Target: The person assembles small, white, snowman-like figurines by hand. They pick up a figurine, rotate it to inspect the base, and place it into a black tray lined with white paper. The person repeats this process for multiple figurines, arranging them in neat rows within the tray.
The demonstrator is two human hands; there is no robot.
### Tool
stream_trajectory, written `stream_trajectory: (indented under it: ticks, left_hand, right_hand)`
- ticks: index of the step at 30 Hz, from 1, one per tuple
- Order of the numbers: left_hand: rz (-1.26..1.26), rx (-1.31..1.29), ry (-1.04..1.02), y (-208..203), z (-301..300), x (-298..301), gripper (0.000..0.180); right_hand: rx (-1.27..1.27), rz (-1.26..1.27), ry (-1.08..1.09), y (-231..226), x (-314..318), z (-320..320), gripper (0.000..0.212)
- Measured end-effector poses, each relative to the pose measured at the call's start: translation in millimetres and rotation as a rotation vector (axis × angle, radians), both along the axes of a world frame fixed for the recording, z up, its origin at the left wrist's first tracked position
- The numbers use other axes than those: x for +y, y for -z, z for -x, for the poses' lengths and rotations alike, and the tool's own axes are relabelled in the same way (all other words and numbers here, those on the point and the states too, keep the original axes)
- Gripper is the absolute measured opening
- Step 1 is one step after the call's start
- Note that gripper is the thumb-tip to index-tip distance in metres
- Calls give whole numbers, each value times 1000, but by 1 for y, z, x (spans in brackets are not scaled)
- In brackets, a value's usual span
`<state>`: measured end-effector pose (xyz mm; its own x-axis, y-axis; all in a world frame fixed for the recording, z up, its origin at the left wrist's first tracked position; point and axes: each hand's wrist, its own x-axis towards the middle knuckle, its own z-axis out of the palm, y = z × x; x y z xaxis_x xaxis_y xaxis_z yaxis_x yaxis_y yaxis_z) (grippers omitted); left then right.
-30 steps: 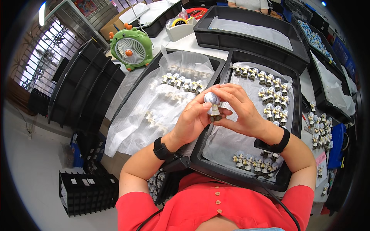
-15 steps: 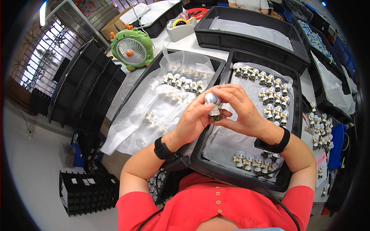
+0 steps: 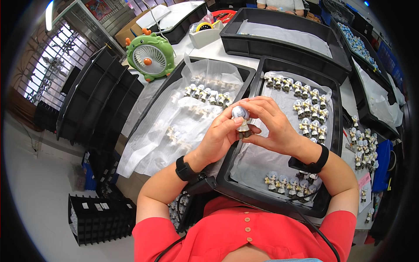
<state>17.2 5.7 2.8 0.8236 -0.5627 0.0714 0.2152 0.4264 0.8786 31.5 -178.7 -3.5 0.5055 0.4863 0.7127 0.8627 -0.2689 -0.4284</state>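
A small figurine with pale lilac-grey hair, a white outfit and dark legs is held upright between my two hands, above the gap between two black trays. My left hand is closed on its left side, the thumb pressed against it below the hair. From the other side my right hand grips it, fingers over the head and thumb by the feet. Under my right forearm lies the right tray, lined with white sheet and holding rows of similar figurines. The left tray has more figurines, partly veiled by thin white sheet.
A green animal-shaped fan stands beyond the left tray. Another black tray sits at the back, near a seated person. Loose figurines crowd the table at right. Stacked black trays stand at left. Dark cables run across my front.
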Motion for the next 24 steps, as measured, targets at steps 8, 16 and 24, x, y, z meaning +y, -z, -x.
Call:
stream_trajectory:
  ticks: [8, 16, 24]
  left_hand:
    - [-25, 6, -6, 2, -1, 0, 52]
    - [-25, 8, -11, 4, -1, 0, 50]
    - [-42, 11, -15, 5, -1, 0, 49]
  right_hand:
    - [36, -7, -10, 2, 0, -1, 75]
    - [35, -2, -10, 3, 0, -2, 75]
    - [22, 24, -4, 2, -1, -2, 75]
